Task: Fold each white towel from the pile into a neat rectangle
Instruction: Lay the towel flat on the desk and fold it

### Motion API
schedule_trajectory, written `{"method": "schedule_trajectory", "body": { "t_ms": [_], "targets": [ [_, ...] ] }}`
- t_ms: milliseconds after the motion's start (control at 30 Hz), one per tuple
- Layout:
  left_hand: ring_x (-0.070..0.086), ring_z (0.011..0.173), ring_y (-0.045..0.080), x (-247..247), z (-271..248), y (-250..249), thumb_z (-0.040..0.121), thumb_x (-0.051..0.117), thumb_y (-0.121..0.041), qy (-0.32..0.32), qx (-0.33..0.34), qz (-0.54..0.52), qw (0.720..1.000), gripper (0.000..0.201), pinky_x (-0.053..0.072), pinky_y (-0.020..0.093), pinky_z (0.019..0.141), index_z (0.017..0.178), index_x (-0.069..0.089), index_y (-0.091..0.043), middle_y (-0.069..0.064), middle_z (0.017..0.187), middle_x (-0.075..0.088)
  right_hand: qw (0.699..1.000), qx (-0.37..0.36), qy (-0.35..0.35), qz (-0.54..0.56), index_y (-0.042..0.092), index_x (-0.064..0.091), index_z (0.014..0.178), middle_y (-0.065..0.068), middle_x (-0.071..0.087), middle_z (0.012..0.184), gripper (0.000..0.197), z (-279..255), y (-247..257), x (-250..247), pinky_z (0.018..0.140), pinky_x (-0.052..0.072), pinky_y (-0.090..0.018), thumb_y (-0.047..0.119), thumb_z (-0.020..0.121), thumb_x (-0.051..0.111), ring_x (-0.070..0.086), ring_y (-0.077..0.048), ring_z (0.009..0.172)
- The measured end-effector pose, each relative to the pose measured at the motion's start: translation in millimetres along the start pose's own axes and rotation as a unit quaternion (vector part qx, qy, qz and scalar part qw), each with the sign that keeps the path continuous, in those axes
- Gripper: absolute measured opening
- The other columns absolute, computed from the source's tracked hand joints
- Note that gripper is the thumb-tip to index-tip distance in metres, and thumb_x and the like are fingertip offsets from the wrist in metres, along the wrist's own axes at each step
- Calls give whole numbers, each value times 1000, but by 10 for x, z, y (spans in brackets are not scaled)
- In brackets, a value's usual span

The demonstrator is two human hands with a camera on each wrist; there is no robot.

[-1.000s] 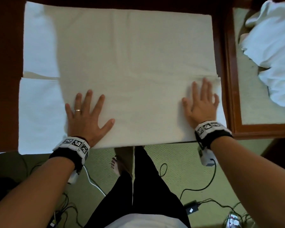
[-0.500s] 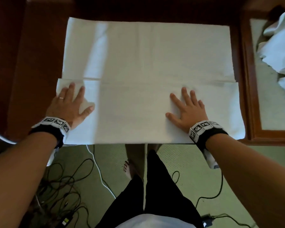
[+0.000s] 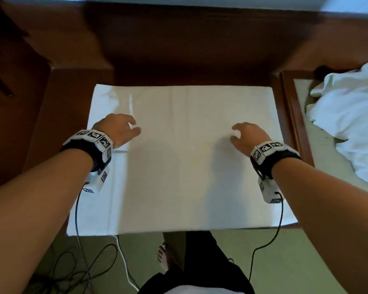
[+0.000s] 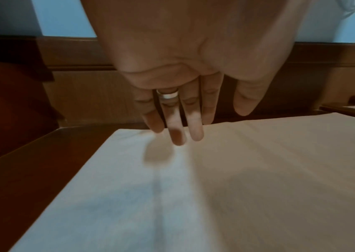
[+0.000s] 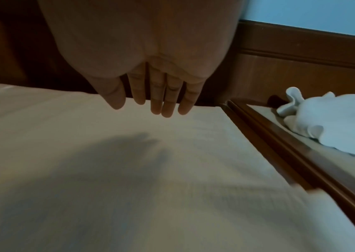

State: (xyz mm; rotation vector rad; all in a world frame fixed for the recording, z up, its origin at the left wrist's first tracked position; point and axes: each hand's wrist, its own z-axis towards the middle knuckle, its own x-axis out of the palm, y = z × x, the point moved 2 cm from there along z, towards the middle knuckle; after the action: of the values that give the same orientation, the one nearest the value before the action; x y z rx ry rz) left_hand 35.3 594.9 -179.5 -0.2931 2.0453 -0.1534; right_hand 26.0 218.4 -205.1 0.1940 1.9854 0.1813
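From the head camera, the white towel [image 3: 179, 158] lies flat across the dark wooden table [image 3: 57, 115], its near edge at the table's front. Both hands hover over its middle band: the left hand [image 3: 115, 129] toward the towel's left side, the right hand [image 3: 250, 135] toward its right. From up here the fingers tuck out of sight behind the knuckles, only thumbs showing.

The wrist cameras fill that in. The left wrist view shows the left hand's fingers [image 4: 175, 126] hanging down nearly straight and close together, a pale ring [image 4: 167, 95] on one, tips just above the cloth near its far left corner; whether they touch is unclear. A long crease [image 4: 157, 196] runs toward the camera, hardly visible from above. The right wrist view shows the right hand's fingers [image 5: 167, 102] likewise straight, side by side, thumb slightly apart, holding nothing, their shadow below.

The crumpled pile of towels [image 3: 348, 122] waits on the framed side surface [image 3: 293, 128] to the right.
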Motion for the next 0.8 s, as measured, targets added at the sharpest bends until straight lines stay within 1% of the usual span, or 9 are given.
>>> {"method": "schedule_trajectory", "body": {
  "t_ms": [67, 133, 233, 367, 467, 533, 600, 667, 800],
  "targets": [
    [61, 109, 27, -127, 299, -82, 95, 56, -52, -16, 3, -8, 1000, 39, 49, 45, 98, 124, 62, -25, -5, 108, 66, 1000, -4, -15, -4, 18, 52, 139, -7, 56, 138, 42, 348, -71, -182, 102, 44, -39, 28, 98, 52, 52, -27, 126],
    [58, 116, 28, -204, 612, -122, 96, 56, -49, -29, 3, 8, 1000, 41, 48, 45, 100, 130, 60, -25, -1, 123, 66, 1000, -7, -28, -4, 18, 53, 139, -7, 55, 139, 41, 685, -143, -306, 102, 44, -39, 24, 98, 51, 52, -27, 126],
    [43, 137, 31, -235, 1074, -121, 98, 53, -47, -37, 11, 82, 996, 54, 40, 49, 109, 148, 45, -26, 2, 152, 46, 999, -13, -51, -14, 16, 49, 142, -9, 51, 143, 44, 1143, -272, -403, 106, 43, -42, 18, 98, 51, 49, -30, 129],
    [26, 147, 31, -83, 1527, -9, 100, 49, -43, -15, 24, 201, 979, 67, 37, 53, 110, 159, 20, -29, -1, 165, 24, 997, -27, -22, -66, 19, 30, 153, -8, 30, 158, 60, 1551, -431, -312, 111, 35, -49, 15, 98, 52, 34, -32, 141],
    [36, 137, 40, 39, 1656, 19, 94, 59, -32, -49, 41, 231, 971, 67, 41, 57, 101, 154, 29, -25, 11, 152, 42, 995, -35, -48, -86, 19, 33, 151, -11, 34, 154, 60, 1653, -523, -174, 108, 33, -50, 16, 95, 54, 35, -34, 138],
    [51, 111, 46, 57, 1669, -41, 85, 67, -17, -108, 67, 221, 967, 55, 42, 56, 89, 138, 51, -15, 21, 118, 58, 991, -37, -95, -88, 18, 43, 143, -13, 47, 138, 54, 1672, -547, -130, 103, 34, -51, 16, 91, 56, 43, -38, 125],
    [54, 90, 46, 15, 1656, -106, 82, 70, -10, -145, 83, 232, 958, 32, 42, 54, 81, 112, 62, -6, 24, 97, 55, 989, -31, -112, -94, 12, 52, 132, -15, 53, 126, 42, 1726, -540, -149, 99, 35, -52, 17, 90, 56, 46, -38, 117],
    [55, 82, 47, -75, 1659, -134, 84, 69, -9, -152, 80, 213, 962, 21, 43, 54, 75, 100, 60, 0, 26, 94, 51, 991, -21, -94, -89, 7, 57, 121, -16, 55, 119, 31, 1824, -506, -240, 95, 39, -51, 17, 92, 56, 48, -38, 113],
    [59, 90, 49, -320, 1627, -179, 92, 62, -16, -145, 58, 138, 978, 22, 46, 50, 76, 108, 52, -4, 26, 109, 56, 993, -40, -101, -47, 5, 59, 106, -16, 58, 107, 22, 1859, -407, -553, 78, 44, -41, 19, 89, 57, 54, -37, 101]
  ]
}}
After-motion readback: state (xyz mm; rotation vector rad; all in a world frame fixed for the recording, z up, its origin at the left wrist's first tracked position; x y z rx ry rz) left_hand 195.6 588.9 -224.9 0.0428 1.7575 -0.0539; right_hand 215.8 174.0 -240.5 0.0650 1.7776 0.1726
